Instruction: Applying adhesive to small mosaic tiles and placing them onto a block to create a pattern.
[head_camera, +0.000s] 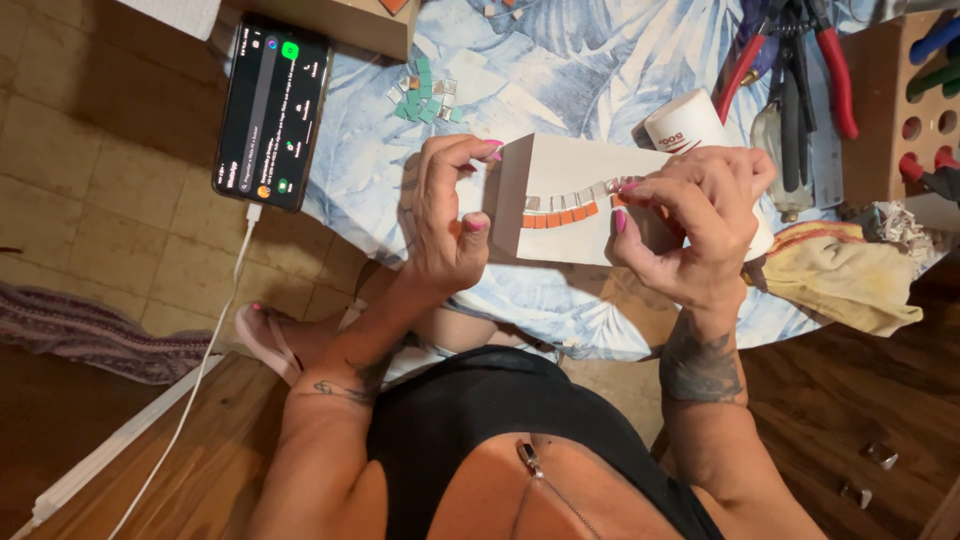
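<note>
Head view, looking down over a round table (560, 320) covered with a pale blue leaf-patterned cloth. A white rectangular board (570, 240) lay near the table's front edge, carrying two curved rows of small square tiles (565, 208): an upper row of mirrored grey pieces and a lower row of orange ones, set edge to edge.

The left hand (450, 215) gripped the board's left end, fingers curled over its upper corner and thumb bent toward the palm, so that corner was hidden. The right hand (695, 225) was closed narrowly at the right end of the tile rows, fingertips pinched together over the last tiles; whether a tile sat between them could not be told. This hand also covered the board's right end.

Behind the right hand stood a white cylindrical bottle (690, 125), partly hidden by it. A loose cluster of teal and mirrored tiles (425, 95) lay on the cloth beyond the board. A dark smartphone (270, 110) with a white cable rested at the table's left edge. Red-handled pliers (800, 60) and a wooden tool block (915, 100) with round holes occupied the far right, beside a crumpled yellow cloth (850, 275).
</note>
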